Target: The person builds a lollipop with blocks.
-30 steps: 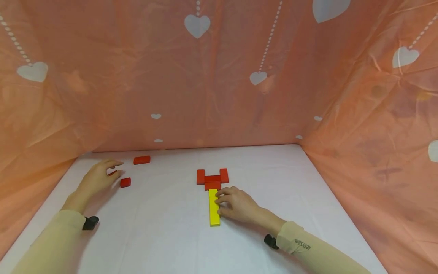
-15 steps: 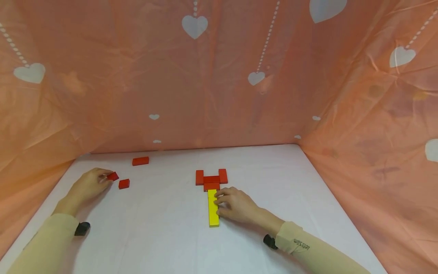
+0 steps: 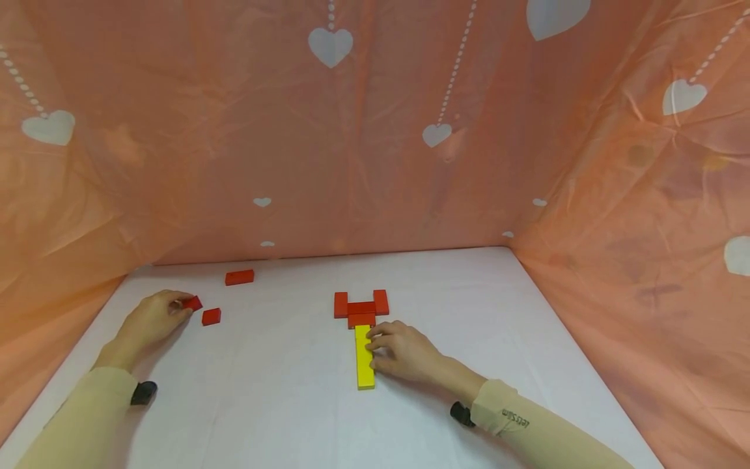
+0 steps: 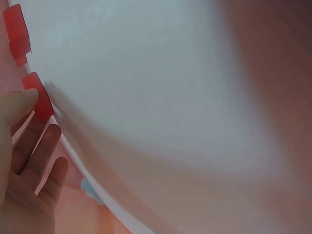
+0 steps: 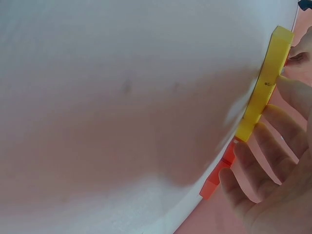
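At the left of the table, my left hand [image 3: 153, 320] pinches a small red block [image 3: 192, 303] between thumb and fingertips. The left wrist view shows the thumb on one face of this red block [image 4: 43, 103], the other fingers extended below. Close beside it lies a second small red block [image 3: 211, 316]. My right hand [image 3: 408, 352] rests at the right side of a yellow strip [image 3: 364, 368], a long block with a short one at its far end. In the right wrist view its relaxed fingers touch the edge of the yellow strip [image 5: 267, 80].
Beyond the yellow strip, two red blocks lie crosswise [image 3: 361, 316], flanked by upright-running red blocks at left [image 3: 341, 305] and right [image 3: 381, 302]. A longer red block [image 3: 239, 277] lies at the back left. Peach curtains [image 3: 375, 163] with hearts enclose the white table [image 3: 281, 391].
My left hand has drawn back slightly left and down and now pinches the small red block, which has turned at an angle. My right hand has stayed by the yellow strip.
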Demonstrator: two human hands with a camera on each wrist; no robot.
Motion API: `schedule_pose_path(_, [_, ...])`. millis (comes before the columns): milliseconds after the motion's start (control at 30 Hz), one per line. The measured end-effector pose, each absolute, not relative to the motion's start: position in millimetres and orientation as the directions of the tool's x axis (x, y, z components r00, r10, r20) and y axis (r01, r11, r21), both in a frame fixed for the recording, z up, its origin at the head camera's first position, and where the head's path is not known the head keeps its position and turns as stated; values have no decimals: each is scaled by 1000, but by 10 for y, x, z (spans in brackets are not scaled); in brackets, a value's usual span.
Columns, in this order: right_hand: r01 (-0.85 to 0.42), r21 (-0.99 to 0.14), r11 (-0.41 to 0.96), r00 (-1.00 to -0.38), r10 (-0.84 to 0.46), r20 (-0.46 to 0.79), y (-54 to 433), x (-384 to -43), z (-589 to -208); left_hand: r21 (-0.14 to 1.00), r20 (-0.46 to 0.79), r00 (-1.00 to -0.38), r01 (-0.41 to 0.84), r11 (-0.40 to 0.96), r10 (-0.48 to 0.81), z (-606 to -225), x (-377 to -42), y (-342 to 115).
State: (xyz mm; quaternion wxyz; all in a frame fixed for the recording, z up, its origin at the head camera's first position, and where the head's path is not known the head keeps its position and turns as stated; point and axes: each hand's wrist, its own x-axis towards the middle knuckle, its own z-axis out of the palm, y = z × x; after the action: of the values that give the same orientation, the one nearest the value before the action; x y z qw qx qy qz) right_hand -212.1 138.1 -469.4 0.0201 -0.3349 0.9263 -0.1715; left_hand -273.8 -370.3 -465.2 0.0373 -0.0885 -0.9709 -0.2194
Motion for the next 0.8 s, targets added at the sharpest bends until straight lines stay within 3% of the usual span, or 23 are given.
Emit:
schedule_pose_path(500, [-618,-322,717,-772,-630,80,1389,-2124,-4683,499,182,-974,208,841,132,-4641,-2722,-3598])
schedule_pose_path(800, [-625,-327,709,-767,-635,88,1389,-2126,-4691,550,136,-982,184,815,130,-4511,-2709,-3314])
